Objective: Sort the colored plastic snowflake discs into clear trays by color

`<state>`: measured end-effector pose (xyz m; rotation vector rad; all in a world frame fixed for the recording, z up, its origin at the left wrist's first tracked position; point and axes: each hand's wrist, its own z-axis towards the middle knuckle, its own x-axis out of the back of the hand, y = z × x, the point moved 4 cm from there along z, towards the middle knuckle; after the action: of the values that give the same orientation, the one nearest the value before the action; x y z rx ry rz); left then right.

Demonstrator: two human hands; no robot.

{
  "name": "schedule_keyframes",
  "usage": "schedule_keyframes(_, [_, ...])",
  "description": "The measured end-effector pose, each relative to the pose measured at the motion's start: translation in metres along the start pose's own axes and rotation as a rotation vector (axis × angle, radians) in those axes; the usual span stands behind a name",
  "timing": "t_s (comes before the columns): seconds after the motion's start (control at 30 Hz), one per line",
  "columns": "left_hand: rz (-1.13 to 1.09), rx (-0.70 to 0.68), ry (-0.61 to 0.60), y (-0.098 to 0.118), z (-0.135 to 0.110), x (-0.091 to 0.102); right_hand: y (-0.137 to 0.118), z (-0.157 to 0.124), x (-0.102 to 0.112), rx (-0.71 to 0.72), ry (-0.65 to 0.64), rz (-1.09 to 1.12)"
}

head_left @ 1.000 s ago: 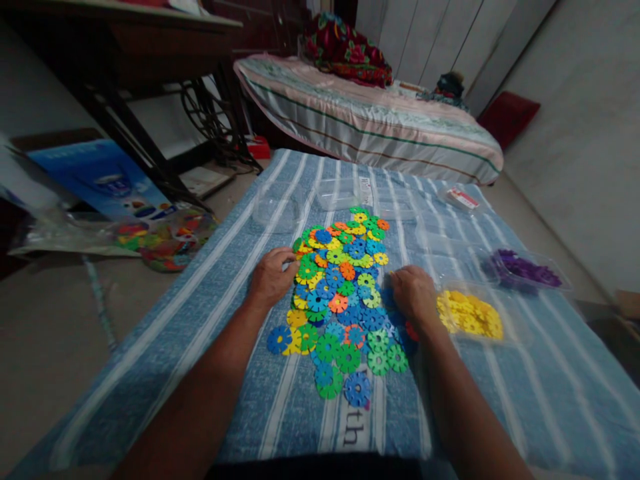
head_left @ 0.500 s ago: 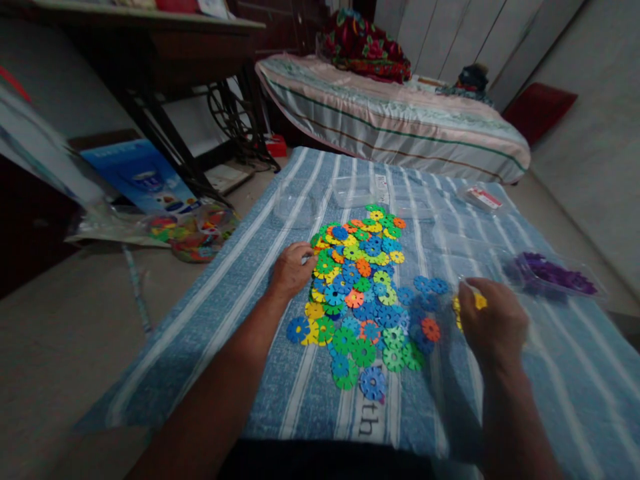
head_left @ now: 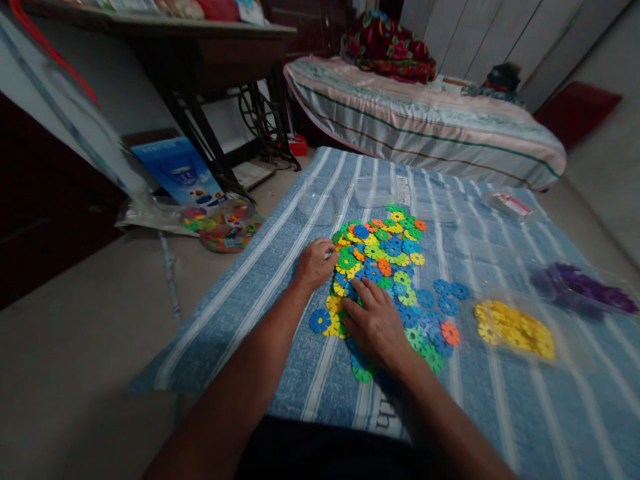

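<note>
A loose pile of flat, notched plastic discs [head_left: 373, 252] in blue, green, yellow and orange lies on the striped cloth [head_left: 280, 267]. At the pile's left edge is my left hand [head_left: 316, 265], its fingers curled together; what they hold, if anything, is hidden. My right hand [head_left: 379, 325] reaches over the lower part of the pile, palm down with fingers stretched apart, and covers several discs. The fingertips touch discs near a yellow one [head_left: 334, 304]. Right of the pile, yellow discs [head_left: 517, 330] fill a clear plastic tray.
Purple pieces [head_left: 595, 285] sit in another clear tray at the right. Clear containers, one of them a box [head_left: 375, 193], stand behind the pile. A small red-and-white packet [head_left: 509, 203] lies at the back right. Beyond are a bed [head_left: 425, 127] and a sewing-machine table [head_left: 210, 40].
My right hand has moved left from the yellow discs' tray onto the pile, and its fingers have spread. My left hand stays at the pile's left edge. The view has shifted left.
</note>
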<state>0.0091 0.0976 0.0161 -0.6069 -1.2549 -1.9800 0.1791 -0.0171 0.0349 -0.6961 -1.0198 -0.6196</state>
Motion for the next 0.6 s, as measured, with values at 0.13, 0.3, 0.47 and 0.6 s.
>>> schedule_keyframes(0.13, [-0.011, 0.018, 0.003, -0.002, -0.001, -0.002, 0.012, -0.009, -0.001, -0.052, 0.021, -0.052])
schedule_keyframes(0.3, [-0.021, 0.025, -0.008, -0.002, 0.0, -0.003, 0.031, -0.03, 0.006, -0.106, 0.113, -0.141])
schedule_keyframes(0.47, [-0.03, 0.033, -0.023, 0.0, 0.0, -0.002, 0.049, -0.043, 0.017, -0.188, 0.145, -0.196])
schedule_keyframes(0.6, [-0.029, 0.039, -0.03, 0.0, 0.0, -0.003, 0.038, -0.043, 0.024, -0.182, 0.208, -0.112])
